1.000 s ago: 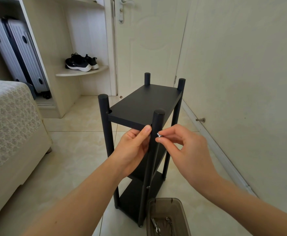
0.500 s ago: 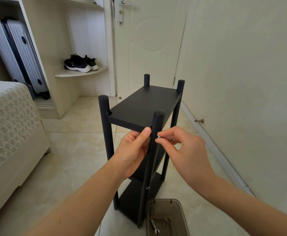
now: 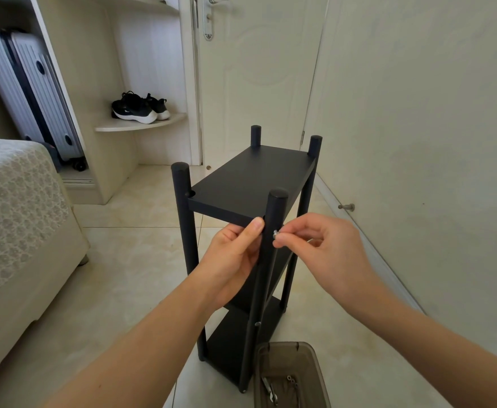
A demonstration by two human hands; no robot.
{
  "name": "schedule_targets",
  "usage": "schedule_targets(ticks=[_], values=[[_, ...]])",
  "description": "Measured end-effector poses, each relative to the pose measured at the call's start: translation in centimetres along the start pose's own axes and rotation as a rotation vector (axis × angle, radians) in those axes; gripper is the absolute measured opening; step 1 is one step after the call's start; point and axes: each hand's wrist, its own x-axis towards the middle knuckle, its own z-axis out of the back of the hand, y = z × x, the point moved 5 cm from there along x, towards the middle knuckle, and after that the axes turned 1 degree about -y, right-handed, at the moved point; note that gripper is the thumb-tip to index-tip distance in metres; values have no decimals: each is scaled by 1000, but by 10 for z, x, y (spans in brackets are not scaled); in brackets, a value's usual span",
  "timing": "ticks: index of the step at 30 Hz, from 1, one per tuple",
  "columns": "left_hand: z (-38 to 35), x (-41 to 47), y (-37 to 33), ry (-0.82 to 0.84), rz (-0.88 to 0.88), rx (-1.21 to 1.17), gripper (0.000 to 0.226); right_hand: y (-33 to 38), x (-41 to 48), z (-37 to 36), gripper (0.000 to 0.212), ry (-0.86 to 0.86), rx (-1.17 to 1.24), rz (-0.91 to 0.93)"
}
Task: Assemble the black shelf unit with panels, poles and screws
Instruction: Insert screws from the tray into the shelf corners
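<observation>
Left hand (image 3: 235, 260) grips the near pole (image 3: 275, 207) — fingers hidden behind it. Right hand (image 3: 323, 254) pinches a small screw (image 3: 275, 233) against the pole; the tray (image 3: 288, 350) is cut off below.

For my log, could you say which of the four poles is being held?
The nearest pole, front right: left hand grips it, right hand pinches a screw against it.

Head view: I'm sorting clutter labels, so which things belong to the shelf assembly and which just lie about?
Job: black shelf unit, screw pinched by right hand, front pole held by left hand, brown hardware tray.
Lying about: suitcase, black sneakers, bed.
</observation>
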Motion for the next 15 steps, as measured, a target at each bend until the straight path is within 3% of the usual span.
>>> schedule_targets(ticks=[4, 9, 12, 15], values=[[-1, -1, -2, 8, 3, -14, 31, -1, 2, 1, 7, 1, 1, -8], [1, -1, -2, -11, 0, -13, 16, -7, 13, 0, 26, -22, -1, -87], [-1, -3, -4, 0, -10, -11, 17, -17, 19, -6, 51, 139, 180, -251], [-4, -6, -6, 23, -19, 54, 35, -20, 22, -13, 52, 287, 368, -277]])
